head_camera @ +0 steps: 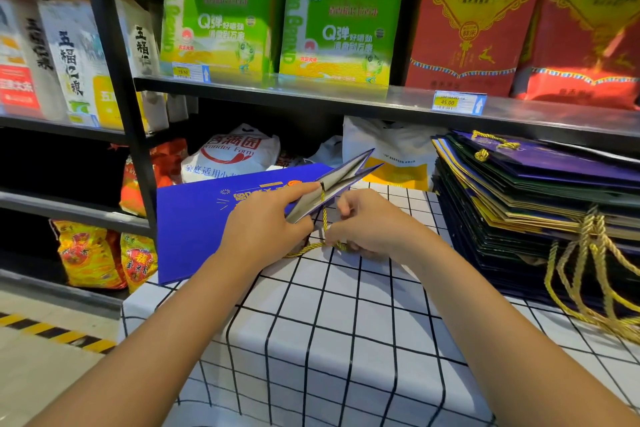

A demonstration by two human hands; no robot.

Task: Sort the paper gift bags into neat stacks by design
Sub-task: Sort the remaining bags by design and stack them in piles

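A flat blue gift bag with orange print lies on the left of the checked table, its mouth edge lifted and gaping toward the right. My left hand grips that open edge, forefinger stretched along the top. My right hand pinches the bag's gold rope handle just below the mouth. At the right stands a tall pile of flat purple, dark green and gold bags, their gold rope handles hanging over its front.
Black store shelves run behind the table, holding green and red rice bags above. White plastic bags sit on the low shelf right behind the blue bag. Snack packs fill the lower left shelves. Floor with a yellow-black stripe lies at the left.
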